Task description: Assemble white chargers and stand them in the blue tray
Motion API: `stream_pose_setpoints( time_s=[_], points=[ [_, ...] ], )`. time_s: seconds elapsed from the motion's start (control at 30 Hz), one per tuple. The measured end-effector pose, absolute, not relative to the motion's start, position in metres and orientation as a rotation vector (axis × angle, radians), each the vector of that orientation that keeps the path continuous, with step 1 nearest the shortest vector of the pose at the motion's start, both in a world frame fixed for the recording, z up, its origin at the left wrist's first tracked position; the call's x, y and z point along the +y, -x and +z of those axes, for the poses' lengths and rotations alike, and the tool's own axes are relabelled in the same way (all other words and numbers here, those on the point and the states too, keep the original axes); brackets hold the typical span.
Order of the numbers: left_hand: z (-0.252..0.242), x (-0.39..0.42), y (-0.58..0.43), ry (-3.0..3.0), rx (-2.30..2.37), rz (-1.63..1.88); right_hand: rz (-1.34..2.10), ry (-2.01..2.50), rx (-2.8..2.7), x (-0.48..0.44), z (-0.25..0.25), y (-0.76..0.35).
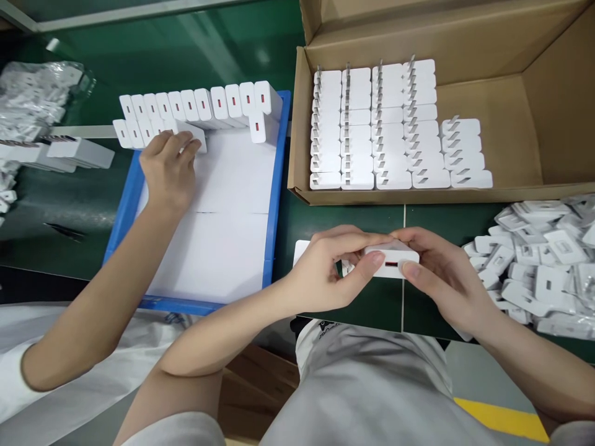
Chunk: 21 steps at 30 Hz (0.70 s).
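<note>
Both of my hands hold one white charger (393, 259) with a red USB port, just above the green table's near edge. My left hand (328, 269) pinches its left end with thumb and fingers. My right hand (439, 272) grips its right end, thumb on the front face. A co-worker's hand (168, 162) reaches in from the left and rests its fingers on a charger (188, 131) in the blue tray (276, 186), by rows of upright white chargers (204, 106).
An open cardboard box (534, 124) at the back right holds neat rows of white chargers (390, 127) lying prongs up. A heap of plastic-wrapped chargers (543, 260) lies at the right. More wrapped chargers (32, 105) sit at the far left. White paper (223, 235) lines the tray.
</note>
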<state>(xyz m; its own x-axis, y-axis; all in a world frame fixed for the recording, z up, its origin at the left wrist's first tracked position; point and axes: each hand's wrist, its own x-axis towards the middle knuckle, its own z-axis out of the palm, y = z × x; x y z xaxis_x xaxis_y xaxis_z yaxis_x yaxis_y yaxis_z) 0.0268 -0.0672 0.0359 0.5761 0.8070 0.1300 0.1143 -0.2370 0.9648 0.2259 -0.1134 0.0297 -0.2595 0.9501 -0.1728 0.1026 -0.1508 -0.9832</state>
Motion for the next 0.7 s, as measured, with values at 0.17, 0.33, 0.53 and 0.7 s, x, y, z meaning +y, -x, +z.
stream_pose_setpoints(
  time_s=[0.17, 0.33, 0.53, 0.7],
  points=[
    [0.0356, -0.0678, -0.0257, -1.729, 0.763, 0.768, 1.491, 1.247, -1.401, -0.1122, 0.0295, -0.2269],
    [0.0351, -0.0666, -0.0251, -1.725, 0.746, 0.754, 1.47, 1.254, -1.401, -0.1129, 0.0285, -0.2264],
    [0.036, -0.0654, -0.027, -1.649, 0.763, 0.772, 1.484, 1.261, -1.368, -0.1122, 0.0285, -0.2259],
    [0.0364, -0.0645, -0.0262, -1.633, 0.747, 0.782, 1.455, 1.199, -1.366, -0.1104, 0.0268, -0.2258]
  ],
)
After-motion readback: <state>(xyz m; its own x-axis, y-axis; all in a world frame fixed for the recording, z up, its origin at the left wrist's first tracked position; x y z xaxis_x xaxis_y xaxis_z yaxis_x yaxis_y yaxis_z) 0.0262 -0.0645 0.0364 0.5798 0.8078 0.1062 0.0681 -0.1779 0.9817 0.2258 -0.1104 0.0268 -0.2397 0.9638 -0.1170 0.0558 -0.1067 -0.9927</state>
